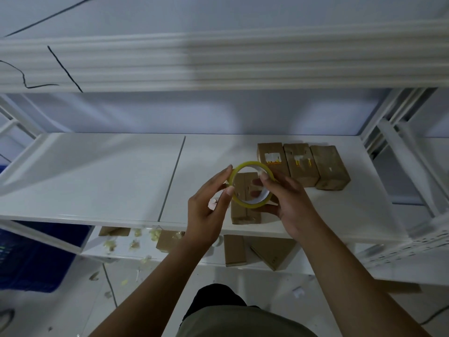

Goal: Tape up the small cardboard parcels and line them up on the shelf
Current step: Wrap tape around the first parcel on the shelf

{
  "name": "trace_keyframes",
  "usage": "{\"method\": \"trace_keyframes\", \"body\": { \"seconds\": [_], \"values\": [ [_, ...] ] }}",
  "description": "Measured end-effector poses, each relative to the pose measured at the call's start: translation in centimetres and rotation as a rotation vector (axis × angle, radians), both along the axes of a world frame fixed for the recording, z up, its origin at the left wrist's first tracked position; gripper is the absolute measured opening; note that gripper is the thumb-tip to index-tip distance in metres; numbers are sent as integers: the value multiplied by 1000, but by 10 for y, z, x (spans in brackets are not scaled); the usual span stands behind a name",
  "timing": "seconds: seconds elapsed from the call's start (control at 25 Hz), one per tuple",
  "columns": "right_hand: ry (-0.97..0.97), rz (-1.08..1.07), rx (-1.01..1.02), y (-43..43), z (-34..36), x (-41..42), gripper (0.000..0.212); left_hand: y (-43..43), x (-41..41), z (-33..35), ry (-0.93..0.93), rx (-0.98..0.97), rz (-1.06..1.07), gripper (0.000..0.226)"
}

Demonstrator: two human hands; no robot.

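Note:
A yellowish roll of clear tape (245, 205) is held up over the white shelf (97, 176) between both hands. My left hand (209, 212) pinches its left rim with thumb and fingers. My right hand (289, 203) grips its right side, thumb on the top edge. Under the roll a small cardboard parcel (240, 214) lies on the shelf near the front edge. Three more cardboard parcels (301, 164) stand side by side at the back right of the shelf, two of them with torn labels.
A lower shelf (323, 263) holds more cardboard boxes (234, 250) and scraps of crumpled tape (133, 244). A blue crate (34, 259) sits at the lower left. An upper shelf beam (218, 66) runs overhead. White uprights (401, 147) frame the right side.

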State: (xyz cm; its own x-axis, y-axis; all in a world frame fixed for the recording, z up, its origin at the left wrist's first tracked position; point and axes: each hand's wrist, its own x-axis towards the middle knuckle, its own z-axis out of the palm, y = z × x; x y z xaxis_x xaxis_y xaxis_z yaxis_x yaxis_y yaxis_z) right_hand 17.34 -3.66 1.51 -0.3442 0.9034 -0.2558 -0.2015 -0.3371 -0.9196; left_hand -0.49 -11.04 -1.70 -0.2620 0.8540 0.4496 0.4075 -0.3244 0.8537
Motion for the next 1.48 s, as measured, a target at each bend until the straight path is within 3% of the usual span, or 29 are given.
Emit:
{"method": "trace_keyframes", "body": {
  "seconds": [0.32, 0.52, 0.56, 0.64, 0.72, 0.76, 0.88, 1.04, 1.12, 1.48],
  "values": [
    [151, 7, -162, -5, -9, -4, 27, -18, 0, -7, 78, 70, 141, 31],
    [229, 181, -41, -5, -15, 6, 64, -1, -7, -12, -164, -45, 223, 9],
    [184, 268, 36, -4, -13, 14, 64, 5, -10, -12, -233, -91, 231, 6],
    [-146, 401, 283, 2, -10, 29, 58, 16, -15, -10, -356, -179, 190, 8],
    [-559, 361, 495, 11, -10, 35, 36, 26, -17, -7, -384, -269, 114, 14],
    [-651, 346, 570, 17, -11, 37, 26, 29, -18, -7, -386, -311, 84, 16],
    [-698, 446, 598, 36, -13, 39, 21, 39, -21, -9, -470, -445, 107, 15],
    [-1011, 306, 582, 80, -34, 44, 60, 49, -26, -19, -539, -606, 213, 15],
    [-1061, 288, 553, 95, -42, 41, 68, 53, -25, -25, -562, -688, 217, 15],
    [-1227, 306, 504, 125, -65, 17, 74, 80, -28, -39, -247, -781, 301, 14]
  ]
}}
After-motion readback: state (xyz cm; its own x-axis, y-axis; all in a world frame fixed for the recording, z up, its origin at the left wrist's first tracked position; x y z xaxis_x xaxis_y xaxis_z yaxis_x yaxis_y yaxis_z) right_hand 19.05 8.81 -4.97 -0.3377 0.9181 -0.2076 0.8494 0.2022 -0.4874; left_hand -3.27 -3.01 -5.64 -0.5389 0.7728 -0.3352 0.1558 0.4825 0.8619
